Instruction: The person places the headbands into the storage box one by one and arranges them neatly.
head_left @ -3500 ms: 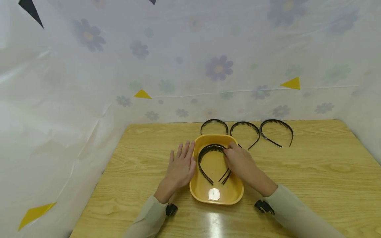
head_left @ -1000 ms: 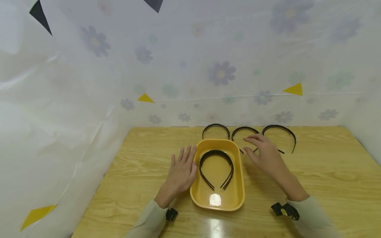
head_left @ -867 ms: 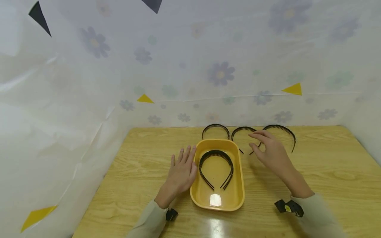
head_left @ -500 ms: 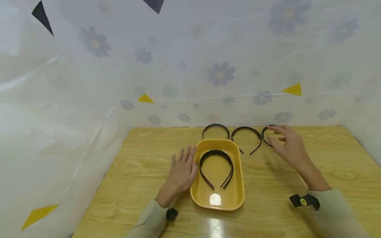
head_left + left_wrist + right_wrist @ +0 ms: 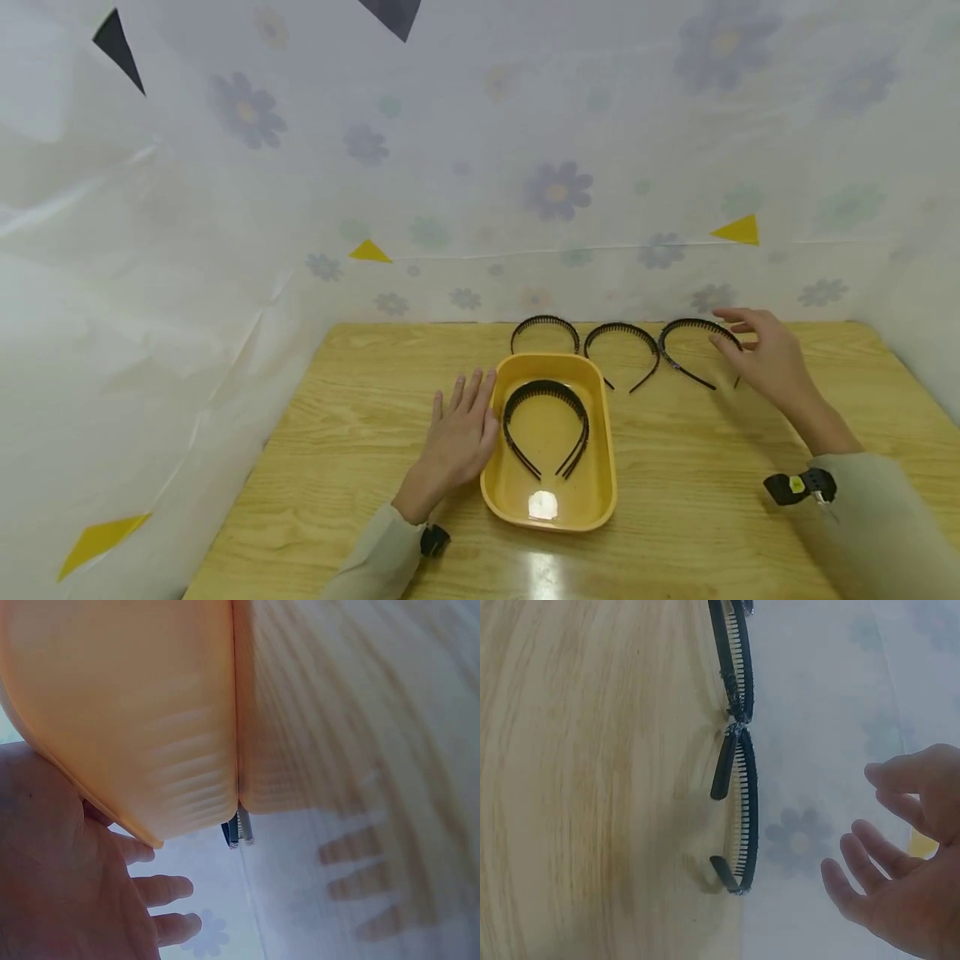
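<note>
My right hand [image 5: 776, 358] hovers at the right side of the rightmost black toothed headband [image 5: 693, 377], overlapping it in the head view. The right wrist view shows that hand [image 5: 900, 870] apart from the headband [image 5: 754, 802], fingers spread and loosely bent, holding nothing. My left hand [image 5: 459, 437] lies with straight fingers along the left side of a yellow plastic basin [image 5: 491, 493]. In the left wrist view its palm and thumb are at the rim of the basin [image 5: 135, 697]. Inside the basin lie stacked black headbands [image 5: 546, 387], legs toward me.
Behind the basin, along the table's [image 5: 375, 400] back edge, sit another black headband [image 5: 546, 318], partly hidden by the rim, and a middle headband [image 5: 622, 327]. A flower-print white sheet [image 5: 450, 208] hangs right behind the table and along the left side.
My right hand has let go of a headband in the basin, then travelled right past the middle headband to the rightmost one. My left hand stays beside the basin.
</note>
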Demonstrator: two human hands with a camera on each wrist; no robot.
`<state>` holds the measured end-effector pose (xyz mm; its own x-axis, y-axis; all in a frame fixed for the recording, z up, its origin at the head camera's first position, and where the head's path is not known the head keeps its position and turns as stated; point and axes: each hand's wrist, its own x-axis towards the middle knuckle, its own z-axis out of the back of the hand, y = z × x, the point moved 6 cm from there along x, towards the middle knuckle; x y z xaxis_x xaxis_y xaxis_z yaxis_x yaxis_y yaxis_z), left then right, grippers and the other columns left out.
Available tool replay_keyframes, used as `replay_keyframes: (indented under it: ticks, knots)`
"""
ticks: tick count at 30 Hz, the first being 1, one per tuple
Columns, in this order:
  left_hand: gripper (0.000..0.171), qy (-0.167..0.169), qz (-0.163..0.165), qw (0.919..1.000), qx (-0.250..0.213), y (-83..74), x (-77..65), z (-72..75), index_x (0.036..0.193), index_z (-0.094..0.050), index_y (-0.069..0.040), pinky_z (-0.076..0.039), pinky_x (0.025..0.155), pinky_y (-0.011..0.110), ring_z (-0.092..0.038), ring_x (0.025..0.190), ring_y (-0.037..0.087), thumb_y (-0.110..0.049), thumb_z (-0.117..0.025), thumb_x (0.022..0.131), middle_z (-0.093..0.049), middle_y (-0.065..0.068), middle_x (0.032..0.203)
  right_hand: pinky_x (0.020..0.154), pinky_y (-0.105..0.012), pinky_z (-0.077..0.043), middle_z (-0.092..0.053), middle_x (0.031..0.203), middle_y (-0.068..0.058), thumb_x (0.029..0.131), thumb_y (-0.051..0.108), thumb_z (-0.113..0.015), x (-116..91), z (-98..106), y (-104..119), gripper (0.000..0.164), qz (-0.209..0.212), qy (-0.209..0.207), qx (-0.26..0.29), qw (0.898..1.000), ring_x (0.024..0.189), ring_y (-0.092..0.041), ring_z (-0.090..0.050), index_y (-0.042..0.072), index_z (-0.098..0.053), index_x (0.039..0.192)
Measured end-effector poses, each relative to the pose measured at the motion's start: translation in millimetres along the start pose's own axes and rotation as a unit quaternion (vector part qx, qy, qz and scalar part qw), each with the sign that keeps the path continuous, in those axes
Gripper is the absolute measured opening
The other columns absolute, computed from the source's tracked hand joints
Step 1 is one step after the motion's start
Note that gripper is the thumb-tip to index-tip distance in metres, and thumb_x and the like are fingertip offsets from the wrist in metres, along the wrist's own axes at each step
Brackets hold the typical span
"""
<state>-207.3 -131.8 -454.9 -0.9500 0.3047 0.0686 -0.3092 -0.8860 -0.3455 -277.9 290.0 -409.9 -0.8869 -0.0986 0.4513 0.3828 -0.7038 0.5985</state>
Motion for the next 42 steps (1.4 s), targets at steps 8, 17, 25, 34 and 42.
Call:
replay_keyframes:
  ticks: [8, 17, 25, 34, 42]
  knots:
    - [0.057, -0.001, 0.001, 1.0000, 0.004, 1.0, -0.3, -0.6, 0.167, -0.016, -0.018, -0.009, 0.120, 0.066, -0.011, 0.156, 0.033, -0.031, -0.024, 0.112, -0.016, 0.007, 0.171, 0.082, -0.037, -0.051, -0.055, 0.128, -0.033, 0.102, 0.016, -0.063, 4, 1, -34, 0.043, -0.037, 0.027, 0.008, 0.999, 0.111, -0.055, -0.054, -0.004, -0.056, 0.140]
    - [0.057, -0.005, -0.003, 1.0000, 0.000, 1.3, 0.1, -1.5, 0.167, -0.016, -0.018, -0.009, 0.120, 0.067, -0.011, 0.156, 0.034, -0.030, -0.024, 0.112, -0.017, 0.009, 0.170, 0.084, -0.072, -0.043, -0.049, 0.134, -0.040, 0.105, 0.017, -0.059, 7, -9, -68, 0.044, -0.086, 0.063, 0.005, 0.994, 0.116, -0.060, -0.050, -0.007, -0.051, 0.142]
    - [0.058, -0.006, -0.009, 0.9999, -0.006, -1.3, -0.6, 0.5, 0.166, -0.019, -0.015, -0.008, 0.119, 0.068, -0.012, 0.156, 0.036, -0.029, -0.027, 0.111, -0.021, 0.013, 0.169, 0.089, -0.071, -0.043, -0.045, 0.138, -0.041, 0.106, 0.020, -0.056, 2, -22, -84, 0.048, -0.123, 0.098, 0.021, 0.987, 0.119, -0.059, -0.048, -0.008, -0.047, 0.144]
    - [0.057, -0.004, -0.008, 0.9999, -0.009, -0.6, 0.4, -0.2, 0.166, -0.019, -0.014, -0.009, 0.119, 0.068, -0.013, 0.156, 0.037, -0.028, -0.027, 0.111, -0.021, 0.013, 0.169, 0.085, -0.070, -0.045, -0.053, 0.131, -0.040, 0.105, 0.012, -0.056, 3, -26, -93, 0.040, -0.110, 0.100, 0.008, 0.989, 0.115, -0.057, -0.052, -0.011, -0.056, 0.137]
    - [0.057, -0.002, -0.005, 1.0000, -0.006, -0.1, 0.5, -0.7, 0.167, -0.016, -0.017, -0.008, 0.120, 0.067, -0.011, 0.156, 0.034, -0.031, -0.025, 0.112, -0.019, 0.011, 0.170, 0.083, -0.069, -0.046, -0.055, 0.130, -0.040, 0.105, 0.009, -0.056, 0, -23, -94, 0.034, -0.110, 0.102, 0.002, 0.989, 0.112, -0.057, -0.054, -0.011, -0.062, 0.131]
